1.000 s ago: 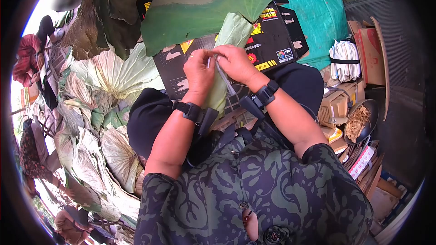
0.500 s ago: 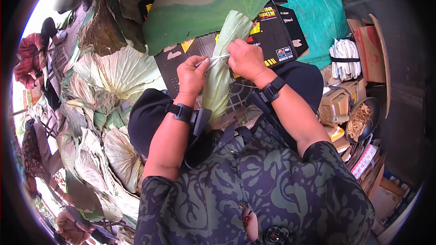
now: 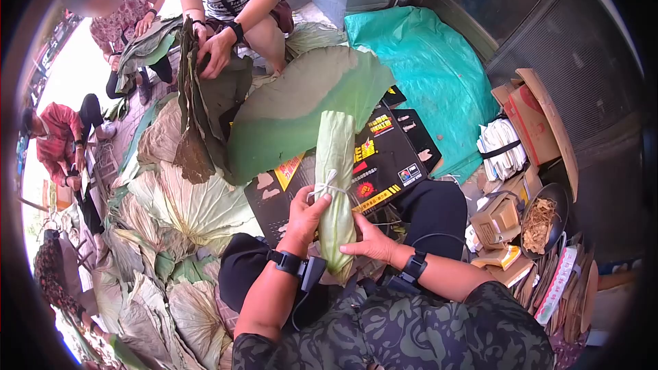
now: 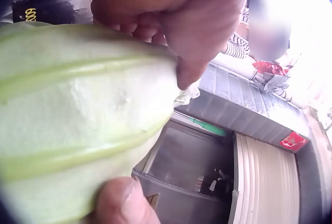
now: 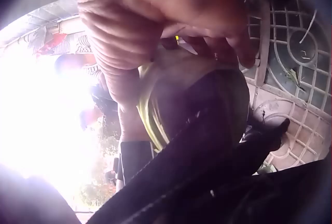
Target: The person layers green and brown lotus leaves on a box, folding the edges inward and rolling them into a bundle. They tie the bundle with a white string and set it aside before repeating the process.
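Note:
A pale green bundle of rolled lotus leaf (image 3: 336, 144) stands lengthwise before the person's lap, a white string (image 3: 329, 183) knotted round its middle. The left hand (image 3: 306, 216) grips the bundle's left side, its thumb just under the knot. Lower down on the right, the right hand (image 3: 375, 240) holds the bundle with its thumb across the front and its fingers behind. In the left wrist view, the left hand (image 4: 176, 16) wraps the ribbed leaf surface (image 4: 78, 99). The right wrist view shows the right hand (image 5: 171, 22) curled round the bundle's shaded end (image 5: 150, 110).
A large lotus leaf (image 3: 308, 103) lies over a black printed carton (image 3: 384, 164). Dried leaves (image 3: 185, 199) spread at left. A teal tarp (image 3: 425, 82), tied papers (image 3: 499, 144) and a pan of dry shreds (image 3: 541, 223) lie right. Another person's hand (image 3: 218, 51) holds dark leaves ahead.
The hands were at the string, drawing its ends apart; now the string sits knotted and both hands hold the leaf bundle, lower down. The head view has tilted up, showing more people.

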Motion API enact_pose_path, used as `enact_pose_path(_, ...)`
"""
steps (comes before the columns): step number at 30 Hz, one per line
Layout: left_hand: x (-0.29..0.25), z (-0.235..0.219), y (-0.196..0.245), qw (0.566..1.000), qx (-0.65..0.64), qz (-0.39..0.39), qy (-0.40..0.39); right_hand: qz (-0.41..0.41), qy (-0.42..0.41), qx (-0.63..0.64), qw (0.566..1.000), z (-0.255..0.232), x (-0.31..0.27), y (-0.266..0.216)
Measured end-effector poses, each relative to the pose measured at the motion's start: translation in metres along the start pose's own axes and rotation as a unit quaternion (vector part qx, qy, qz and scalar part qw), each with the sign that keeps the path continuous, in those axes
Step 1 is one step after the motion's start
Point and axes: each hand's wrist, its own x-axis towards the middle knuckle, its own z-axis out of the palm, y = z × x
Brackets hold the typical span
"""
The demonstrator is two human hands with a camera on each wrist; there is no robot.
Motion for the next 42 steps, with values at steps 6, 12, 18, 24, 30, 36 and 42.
enact_pose_path(6, 0.033, 0.008, 0.018, 0.993, -0.007, 0.081, 0.083, -0.071, 0.102, 0.076, 0.989, -0.022, 0.020, -0.062)
enact_pose_path(12, 0.091, 0.008, 0.048, 0.694, 0.540, 0.376, 0.293, -0.031, 0.046, -0.048, 0.997, -0.065, -0.004, -0.100)
enact_pose_path(18, 0.183, -0.012, 0.049, 0.676, 0.715, 0.131, 0.122, 0.008, 0.112, -0.048, 0.992, -0.096, -0.021, -0.102)
enact_pose_path(24, 0.159, -0.027, 0.031, 0.644, 0.739, 0.183, 0.080, -0.051, 0.151, 0.014, 0.987, -0.134, 0.035, -0.125)
enact_pose_path(30, 0.099, -0.043, 0.016, 0.646, 0.742, 0.177, -0.006, -0.112, 0.112, 0.009, 0.987, -0.182, 0.159, -0.182)
enact_pose_path(36, 0.046, -0.050, 0.019, 0.644, 0.751, 0.129, -0.062, -0.201, 0.322, -0.163, 0.911, -0.216, 0.262, -0.218)
enact_pose_path(42, 0.030, -0.056, 0.026, 0.664, 0.738, 0.099, -0.066, -0.142, 0.223, -0.619, 0.739, -0.183, 0.189, -0.083)
